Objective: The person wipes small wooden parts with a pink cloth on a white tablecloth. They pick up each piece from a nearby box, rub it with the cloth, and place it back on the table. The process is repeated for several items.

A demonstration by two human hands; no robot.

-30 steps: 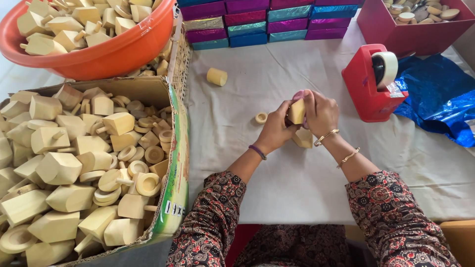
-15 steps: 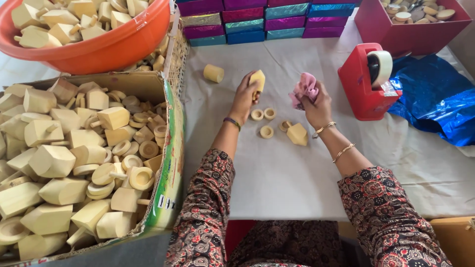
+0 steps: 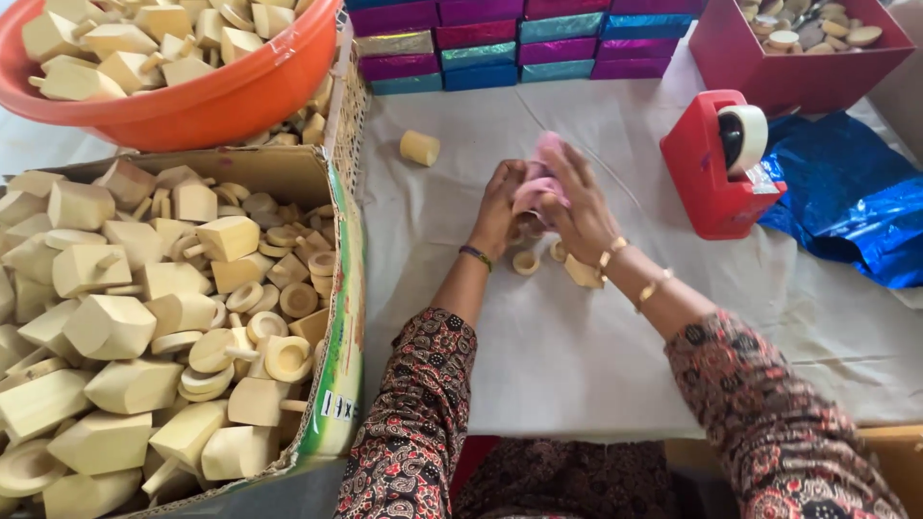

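Hands rejoined since earlier, left hand (image 3: 500, 207) and right hand (image 3: 577, 207) together clasping pink cloth (image 3: 538, 178)

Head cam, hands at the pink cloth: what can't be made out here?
- Head view: whatever the pink cloth wraps is hidden by cloth, left hand and right hand.
- Small wooden pieces partly covered by both hands.
- Cardboard box cut off by left and bottom edges.

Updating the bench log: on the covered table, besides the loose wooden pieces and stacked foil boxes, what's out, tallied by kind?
Orange basin: 1
Cardboard box: 1
Red box: 1
Red tape dispenser: 1
Blue foil sheet: 1
Pink cloth, held by left hand and right hand: 1
Total: 6
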